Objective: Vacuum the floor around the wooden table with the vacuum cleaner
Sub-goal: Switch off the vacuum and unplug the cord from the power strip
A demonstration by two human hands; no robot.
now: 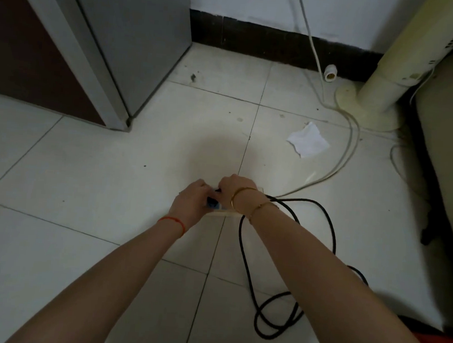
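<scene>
Crouching over pale tiled floor (84,188): both hands, left (191,198) and right (232,189), curl onto a black plug (214,198) at a white power strip (224,212); black cord (245,263) loops alongside, crumpled paper (307,143) near the fan base (369,109).

A single head-worn camera looks forward and steeply down at the tiled floor (112,179), from roughly standing or bent-over height. Its wide-angle lens bows the tile joints and the edges of the picture. The power strip (224,211) on the floor sits a little below the middle of the view, at arm's reach, and both forearms enter from the bottom edge toward it. Beyond the strip, the view reaches the dark skirting board (269,41) at the foot of the wall. Up and left of the strip stands a grey cabinet (127,36); up and right, a cream fan base (369,106).
</scene>
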